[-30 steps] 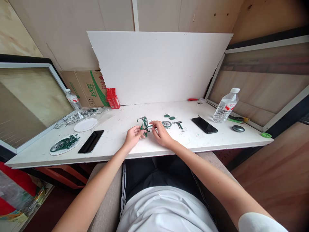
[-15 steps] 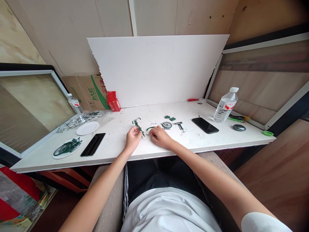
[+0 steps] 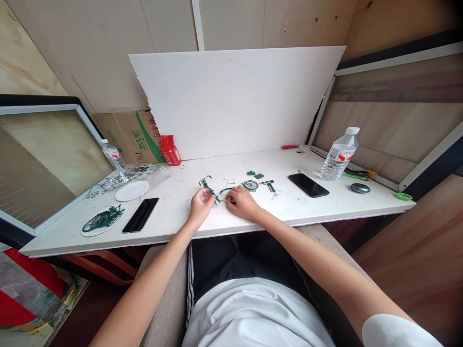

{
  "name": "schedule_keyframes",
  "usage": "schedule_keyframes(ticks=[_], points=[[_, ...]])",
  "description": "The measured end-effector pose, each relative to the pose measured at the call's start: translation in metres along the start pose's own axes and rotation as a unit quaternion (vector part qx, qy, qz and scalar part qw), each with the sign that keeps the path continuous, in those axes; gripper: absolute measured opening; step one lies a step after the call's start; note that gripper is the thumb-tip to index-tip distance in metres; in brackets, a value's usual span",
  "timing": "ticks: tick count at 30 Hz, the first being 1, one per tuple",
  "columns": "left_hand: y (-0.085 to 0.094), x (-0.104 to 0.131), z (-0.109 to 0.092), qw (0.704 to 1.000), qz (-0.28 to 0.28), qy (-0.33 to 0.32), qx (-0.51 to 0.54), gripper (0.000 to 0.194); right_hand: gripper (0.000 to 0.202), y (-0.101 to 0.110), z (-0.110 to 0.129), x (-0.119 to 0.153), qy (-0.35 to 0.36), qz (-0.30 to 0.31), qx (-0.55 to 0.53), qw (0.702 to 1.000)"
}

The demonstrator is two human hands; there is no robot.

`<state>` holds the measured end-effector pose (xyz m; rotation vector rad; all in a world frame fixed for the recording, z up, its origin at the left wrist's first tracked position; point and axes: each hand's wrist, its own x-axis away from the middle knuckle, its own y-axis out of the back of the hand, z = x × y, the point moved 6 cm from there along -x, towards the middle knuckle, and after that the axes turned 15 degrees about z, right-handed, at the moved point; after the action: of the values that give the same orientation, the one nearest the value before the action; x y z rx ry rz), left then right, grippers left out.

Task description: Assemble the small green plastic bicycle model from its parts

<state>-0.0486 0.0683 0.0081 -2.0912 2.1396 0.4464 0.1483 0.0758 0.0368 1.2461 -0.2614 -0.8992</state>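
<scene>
Pinched between the fingers of my left hand (image 3: 201, 205) is a small green model bicycle frame (image 3: 213, 193), its handlebar end pointing away from me. My right hand (image 3: 243, 202) is closed on a thin tool with a dark handle (image 3: 233, 203); its tip points left at the frame, but whether they touch is unclear. A curved green strip (image 3: 226, 190) lies just beyond the right fingers. Beside that hand rests a spoked model wheel (image 3: 251, 185), and farther right a green and black part (image 3: 269, 186). Two small green pieces (image 3: 259, 176) lie behind the wheel.
At left are a plate of green parts (image 3: 103, 220), a white plate (image 3: 132, 191), a phone (image 3: 141, 215) and sprue frames (image 3: 104, 186). To the right are another phone (image 3: 308, 185), a water bottle (image 3: 340, 155), a dark oval object (image 3: 360, 188) and a green cap (image 3: 403, 196).
Both hands have shifted very slightly, keeping hold of the frame and the tool. The tool's dark handle shows more clearly now. The whole view has moved a little.
</scene>
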Motion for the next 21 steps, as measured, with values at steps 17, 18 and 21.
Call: schedule_keyframes(ticks=[17, 18, 21], points=[[-0.003, -0.001, 0.0, 1.0, 0.018, -0.014, 0.005, 0.04, 0.022, 0.024, -0.006, 0.006, 0.044, -0.157, -0.18, 0.97], [-0.003, 0.0, -0.001, 1.0, 0.021, -0.015, 0.002, 0.039, 0.023, 0.026, -0.004, 0.007, 0.05, -0.16, -0.182, 0.969], [-0.004, 0.0, -0.002, 0.999, 0.031, -0.015, -0.008, 0.038, 0.026, 0.03, 0.0, 0.009, 0.061, -0.166, -0.19, 0.966]])
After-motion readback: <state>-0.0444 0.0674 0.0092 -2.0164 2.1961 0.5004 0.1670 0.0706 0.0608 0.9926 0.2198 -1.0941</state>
